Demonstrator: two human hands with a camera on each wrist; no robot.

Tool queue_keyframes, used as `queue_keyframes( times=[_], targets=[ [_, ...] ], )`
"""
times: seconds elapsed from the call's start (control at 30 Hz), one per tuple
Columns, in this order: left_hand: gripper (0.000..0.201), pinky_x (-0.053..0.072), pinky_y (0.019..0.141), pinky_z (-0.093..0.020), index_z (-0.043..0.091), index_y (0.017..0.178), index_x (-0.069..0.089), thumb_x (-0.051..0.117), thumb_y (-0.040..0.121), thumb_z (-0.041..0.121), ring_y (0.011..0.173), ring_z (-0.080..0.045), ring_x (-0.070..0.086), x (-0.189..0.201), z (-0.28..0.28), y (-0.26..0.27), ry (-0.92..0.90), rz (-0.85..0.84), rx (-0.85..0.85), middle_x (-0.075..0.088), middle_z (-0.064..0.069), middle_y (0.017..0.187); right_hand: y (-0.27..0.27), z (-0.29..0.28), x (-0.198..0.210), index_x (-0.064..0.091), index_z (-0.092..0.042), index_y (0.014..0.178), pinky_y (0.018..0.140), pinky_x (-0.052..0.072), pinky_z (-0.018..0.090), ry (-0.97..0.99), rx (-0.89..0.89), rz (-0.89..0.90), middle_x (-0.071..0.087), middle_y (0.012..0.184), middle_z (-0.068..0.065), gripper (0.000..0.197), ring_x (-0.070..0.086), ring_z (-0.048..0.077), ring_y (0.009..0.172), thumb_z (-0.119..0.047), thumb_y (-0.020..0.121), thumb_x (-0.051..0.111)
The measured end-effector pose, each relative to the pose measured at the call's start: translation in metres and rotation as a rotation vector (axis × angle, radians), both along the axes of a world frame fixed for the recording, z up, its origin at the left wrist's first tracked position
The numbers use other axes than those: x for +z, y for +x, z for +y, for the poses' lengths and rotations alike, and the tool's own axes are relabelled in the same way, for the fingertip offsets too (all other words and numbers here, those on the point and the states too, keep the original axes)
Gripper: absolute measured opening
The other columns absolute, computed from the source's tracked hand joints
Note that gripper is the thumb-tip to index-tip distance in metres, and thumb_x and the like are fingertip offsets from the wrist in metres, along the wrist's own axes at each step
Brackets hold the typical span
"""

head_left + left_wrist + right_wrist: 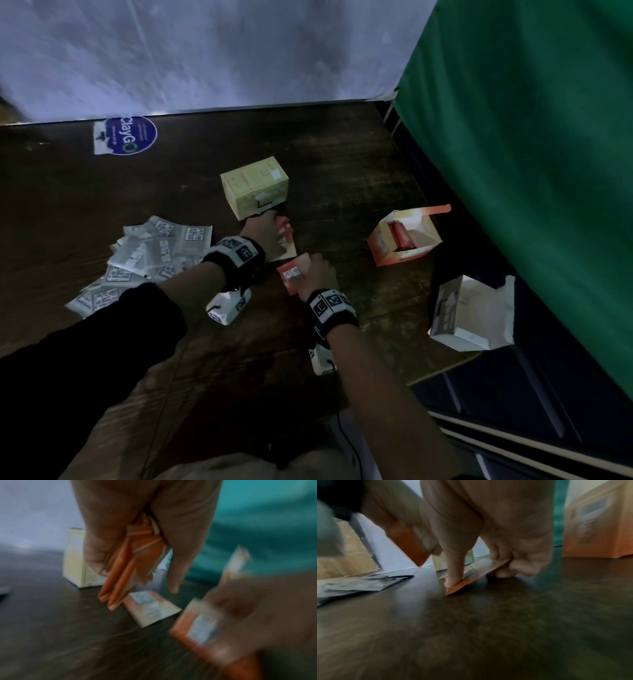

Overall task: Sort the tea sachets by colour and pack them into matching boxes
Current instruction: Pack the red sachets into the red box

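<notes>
Left hand (142,534): fingers and thumb curled round a small sheaf of orange sachets (123,572), held edge-down above the table — the left wrist view shows this grip plainly, while the head view shows only the back of the hand and a sliver of orange past it.
Right hand (488,534): pinching a single orange sachet (471,577); the right wrist view shows the forefinger pressing its near corner to the table (488,628) and the other fingers curled at its raised far edge, so it sits tilted.
Head view of that sachet: mostly covered by the hand; its orange face and a pale label show.
Third orange sachet on the table (150,605): lies flat just below the left hand's sheaf — clear in the left wrist view, hidden under the hand from above.
Grey sachets (144,260): a loose heap to the left of both hands.
Yellow box (255,186): closed, just beyond the left hand.
Orange box (404,236): open, orange sachets inside, to the right of the hands.
White box (472,315): open, near the table's right edge; only the head view shows it.
Round blue sticker (130,135): at the far left of the table.
</notes>
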State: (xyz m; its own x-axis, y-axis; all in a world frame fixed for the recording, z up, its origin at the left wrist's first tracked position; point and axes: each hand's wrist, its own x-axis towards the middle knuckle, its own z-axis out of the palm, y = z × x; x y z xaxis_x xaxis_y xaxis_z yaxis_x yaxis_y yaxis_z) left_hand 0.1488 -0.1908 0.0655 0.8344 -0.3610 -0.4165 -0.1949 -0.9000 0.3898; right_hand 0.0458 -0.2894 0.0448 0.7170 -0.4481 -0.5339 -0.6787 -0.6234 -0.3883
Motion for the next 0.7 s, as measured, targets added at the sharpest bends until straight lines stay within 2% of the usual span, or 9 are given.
queue_keyframes(
  times=[0.03, 0.1, 0.17, 0.23, 0.33, 0.4, 0.5, 0.57, 0.7],
  targets=[
    [0.088, 0.043, 0.097, -0.038, 0.012, 0.142, 0.028, 0.077, 0.072, 0.034, 0.123, -0.028, 0.045, -0.005, -0.003, 0.002, 0.057, 0.013, -0.049, 0.043, -0.01, 0.137, -0.003, -0.002, 0.0, 0.04, -0.011, 0.133, 0.104, 0.04, 0.042, 0.028, -0.038, -0.013, 0.047, 0.137, 0.011, 0.068, 0.043, 0.03, 0.128, -0.027, 0.077, 0.076],
    [0.113, 0.04, 0.103, -0.047, 0.017, 0.149, 0.014, 0.084, 0.063, 0.033, 0.132, -0.031, 0.037, -0.015, -0.004, 0.004, 0.115, 0.039, -0.1, 0.03, -0.011, 0.148, -0.012, -0.006, 0.0, 0.042, -0.011, 0.132, 0.102, 0.044, 0.039, 0.085, -0.109, -0.01, 0.05, 0.135, 0.011, 0.063, 0.048, 0.028, 0.125, -0.022, 0.079, 0.075],
    [0.118, 0.039, 0.103, -0.051, 0.017, 0.149, 0.013, 0.087, 0.058, 0.036, 0.134, -0.032, 0.035, -0.016, -0.005, 0.002, 0.186, 0.055, -0.146, 0.026, -0.01, 0.15, -0.023, -0.01, 0.001, 0.041, -0.011, 0.135, 0.098, 0.046, 0.038, 0.118, -0.137, 0.023, 0.051, 0.135, 0.012, 0.062, 0.051, 0.029, 0.123, -0.019, 0.082, 0.072],
    [0.107, 0.042, 0.1, -0.051, 0.013, 0.144, 0.023, 0.086, 0.061, 0.035, 0.127, -0.034, 0.043, -0.016, -0.008, 0.0, 0.211, 0.055, -0.125, 0.035, -0.012, 0.143, -0.033, -0.014, 0.002, 0.039, -0.011, 0.138, 0.099, 0.047, 0.039, 0.105, -0.136, 0.053, 0.05, 0.136, 0.013, 0.06, 0.052, 0.028, 0.123, -0.017, 0.086, 0.068],
    [0.08, 0.05, 0.087, -0.045, 0.009, 0.127, 0.04, 0.084, 0.064, 0.034, 0.107, -0.034, 0.057, -0.015, -0.008, -0.003, 0.208, 0.097, -0.042, 0.053, -0.014, 0.121, -0.046, -0.022, 0.005, 0.045, -0.01, 0.133, 0.095, 0.046, 0.035, 0.122, -0.148, 0.027, 0.054, 0.132, 0.013, 0.041, 0.055, 0.026, 0.119, -0.015, 0.094, 0.055],
    [0.058, 0.052, 0.078, -0.038, 0.008, 0.117, 0.047, 0.077, 0.073, 0.033, 0.095, -0.029, 0.059, -0.014, -0.006, -0.005, 0.193, 0.126, -0.006, 0.057, -0.012, 0.114, -0.053, -0.031, 0.005, 0.056, -0.012, 0.122, 0.093, 0.051, 0.035, 0.254, -0.223, -0.049, 0.062, 0.122, 0.01, 0.027, 0.061, 0.021, 0.107, -0.019, 0.096, 0.052],
    [0.029, 0.048, 0.065, -0.03, 0.01, 0.102, 0.054, 0.063, 0.084, 0.03, 0.08, -0.021, 0.056, -0.014, -0.005, -0.008, 0.159, 0.145, -0.005, 0.061, -0.01, 0.107, -0.059, -0.037, 0.015, 0.062, -0.018, 0.112, 0.082, 0.054, 0.033, 0.551, -0.47, -0.185, 0.068, 0.107, 0.001, 0.02, 0.064, 0.013, 0.094, -0.024, 0.094, 0.056],
    [0.023, 0.045, 0.059, -0.026, 0.014, 0.098, 0.058, 0.062, 0.084, 0.032, 0.074, -0.017, 0.056, -0.014, -0.006, -0.015, 0.046, 0.185, 0.028, 0.062, -0.005, 0.098, -0.059, -0.037, 0.023, 0.062, -0.02, 0.114, 0.08, 0.053, 0.03, 0.709, -0.541, -0.243, 0.068, 0.109, 0.001, 0.021, 0.064, 0.013, 0.096, -0.024, 0.093, 0.059],
    [0.018, 0.047, 0.068, -0.029, 0.012, 0.095, 0.063, 0.062, 0.088, 0.029, 0.077, -0.019, 0.061, -0.005, -0.006, -0.034, -0.423, 0.413, 0.288, 0.064, -0.004, 0.086, -0.056, -0.033, 0.034, 0.056, -0.013, 0.121, 0.076, 0.059, 0.035, 0.845, -0.586, -0.357, 0.063, 0.119, 0.01, 0.029, 0.064, 0.024, 0.103, -0.013, 0.092, 0.06]
  ],
)
